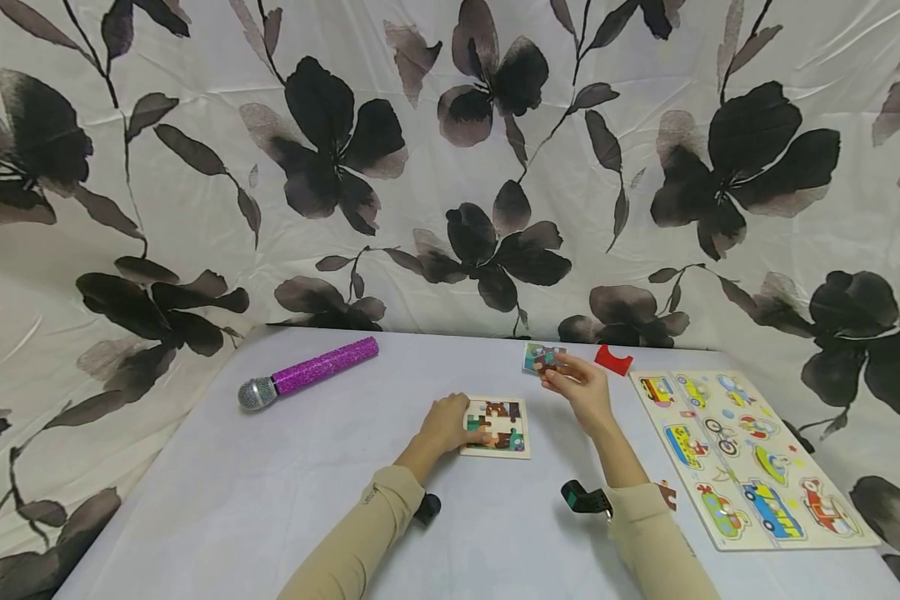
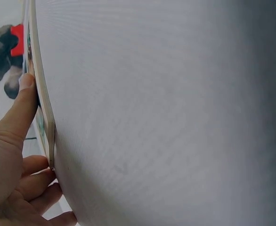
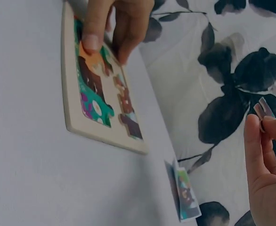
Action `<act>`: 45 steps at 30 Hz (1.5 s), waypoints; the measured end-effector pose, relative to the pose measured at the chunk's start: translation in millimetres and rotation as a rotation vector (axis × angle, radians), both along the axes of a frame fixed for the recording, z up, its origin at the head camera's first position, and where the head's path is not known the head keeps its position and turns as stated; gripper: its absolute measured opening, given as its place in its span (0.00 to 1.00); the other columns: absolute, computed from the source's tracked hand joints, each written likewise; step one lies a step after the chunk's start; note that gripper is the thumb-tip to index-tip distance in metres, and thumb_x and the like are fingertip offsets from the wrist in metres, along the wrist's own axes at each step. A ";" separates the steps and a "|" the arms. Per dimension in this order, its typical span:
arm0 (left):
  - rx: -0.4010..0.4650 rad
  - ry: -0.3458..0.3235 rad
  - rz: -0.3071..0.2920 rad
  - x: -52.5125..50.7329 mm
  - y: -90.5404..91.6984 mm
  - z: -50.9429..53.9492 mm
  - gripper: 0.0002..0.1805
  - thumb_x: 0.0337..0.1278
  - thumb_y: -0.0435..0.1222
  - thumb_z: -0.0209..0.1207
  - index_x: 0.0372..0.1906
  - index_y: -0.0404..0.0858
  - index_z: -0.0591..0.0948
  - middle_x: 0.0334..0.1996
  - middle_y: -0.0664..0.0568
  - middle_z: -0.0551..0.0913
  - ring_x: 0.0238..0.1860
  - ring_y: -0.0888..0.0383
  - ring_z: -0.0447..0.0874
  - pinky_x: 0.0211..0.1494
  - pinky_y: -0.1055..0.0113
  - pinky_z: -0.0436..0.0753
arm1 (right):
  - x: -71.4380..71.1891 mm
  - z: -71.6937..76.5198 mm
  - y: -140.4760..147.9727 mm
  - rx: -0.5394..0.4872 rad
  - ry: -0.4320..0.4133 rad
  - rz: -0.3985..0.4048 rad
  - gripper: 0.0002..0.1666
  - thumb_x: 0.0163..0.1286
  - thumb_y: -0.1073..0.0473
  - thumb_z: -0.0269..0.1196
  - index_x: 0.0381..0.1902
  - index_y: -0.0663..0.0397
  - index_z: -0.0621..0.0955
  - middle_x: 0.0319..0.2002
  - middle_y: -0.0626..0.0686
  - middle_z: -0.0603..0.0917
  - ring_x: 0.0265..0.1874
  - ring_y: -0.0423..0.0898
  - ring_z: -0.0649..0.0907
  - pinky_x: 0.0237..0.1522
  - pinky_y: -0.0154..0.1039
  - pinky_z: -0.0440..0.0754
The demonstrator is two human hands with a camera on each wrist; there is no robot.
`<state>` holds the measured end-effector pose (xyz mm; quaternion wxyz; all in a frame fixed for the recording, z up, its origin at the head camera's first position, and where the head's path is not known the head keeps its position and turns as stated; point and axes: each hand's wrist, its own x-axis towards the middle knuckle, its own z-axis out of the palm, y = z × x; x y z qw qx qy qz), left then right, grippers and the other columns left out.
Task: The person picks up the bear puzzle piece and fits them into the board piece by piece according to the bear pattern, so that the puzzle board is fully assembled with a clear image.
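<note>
A small square jigsaw tray (image 1: 495, 453) lies on the white table, partly filled with brown, green and orange pieces, with bare gaps between them. My left hand (image 1: 444, 427) grips its left side; in the left wrist view the thumb (image 2: 27, 84) lies on top and the fingers are at the edge. Raised beyond the tray's right side, my right hand (image 1: 585, 396) pinches a small puzzle piece (image 3: 265, 109) between thumb and fingers. Its picture cannot be made out. Behind that hand is a small picture card (image 3: 187, 195), partly covered in the head view.
A purple glittery microphone (image 1: 311, 375) lies at the back left. To the right are a red cut-out piece (image 1: 613, 359) and a large vehicle puzzle board (image 1: 750, 458). A brown puzzle piece (image 1: 668, 495) shows beside the right sleeve. Floral cloth (image 1: 480, 167) hangs behind the table.
</note>
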<state>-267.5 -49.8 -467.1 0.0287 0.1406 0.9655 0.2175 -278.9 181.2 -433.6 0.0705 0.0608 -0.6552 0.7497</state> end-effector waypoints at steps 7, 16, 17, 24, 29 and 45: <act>-0.008 -0.005 0.004 -1.3 -0.3 -0.3 0.39 0.40 0.55 0.70 0.51 0.29 0.75 0.50 0.38 0.79 0.55 0.42 0.75 0.66 0.47 0.66 | -1.3 -2.2 -9.3 -0.018 -0.035 0.023 0.26 0.62 0.77 0.58 0.58 0.78 0.67 0.34 0.53 0.79 0.29 0.39 0.86 0.38 0.34 0.84; -0.008 -0.008 0.000 -1.3 -0.5 -1.6 0.40 0.40 0.55 0.69 0.53 0.29 0.74 0.52 0.38 0.78 0.57 0.42 0.73 0.67 0.47 0.64 | -1.2 -6.9 -15.7 0.058 -0.034 0.112 0.26 0.64 0.76 0.56 0.60 0.77 0.66 0.36 0.57 0.78 0.31 0.39 0.85 0.40 0.36 0.84; -0.006 -0.008 0.001 -1.3 -0.4 -1.8 0.40 0.40 0.55 0.69 0.53 0.29 0.74 0.52 0.38 0.78 0.58 0.42 0.73 0.67 0.47 0.64 | -1.0 -7.4 -16.2 0.060 -0.035 0.106 0.25 0.64 0.76 0.56 0.59 0.77 0.67 0.35 0.57 0.80 0.31 0.40 0.85 0.40 0.36 0.84; 0.010 -0.028 0.012 -0.2 0.3 -1.9 0.40 0.40 0.55 0.70 0.53 0.29 0.74 0.53 0.37 0.77 0.61 0.41 0.70 0.67 0.47 0.63 | -0.4 -11.3 -17.7 0.115 -0.047 0.046 0.20 0.65 0.70 0.59 0.54 0.73 0.73 0.37 0.58 0.85 0.32 0.37 0.85 0.38 0.35 0.84; -0.001 -0.028 0.010 -0.9 0.1 -0.3 0.40 0.41 0.55 0.70 0.54 0.29 0.74 0.54 0.37 0.77 0.62 0.41 0.69 0.68 0.47 0.63 | -0.6 -11.3 -19.5 0.113 -0.050 0.015 0.19 0.65 0.70 0.60 0.52 0.74 0.73 0.37 0.58 0.86 0.31 0.36 0.85 0.36 0.33 0.84; -0.007 -0.021 0.004 -1.2 -0.6 -0.4 0.41 0.40 0.55 0.69 0.53 0.29 0.74 0.55 0.37 0.76 0.63 0.41 0.68 0.68 0.47 0.63 | -1.7 -15.3 -25.5 0.014 -0.050 0.079 0.28 0.62 0.79 0.54 0.62 0.73 0.65 0.39 0.60 0.75 0.28 0.38 0.85 0.38 0.34 0.84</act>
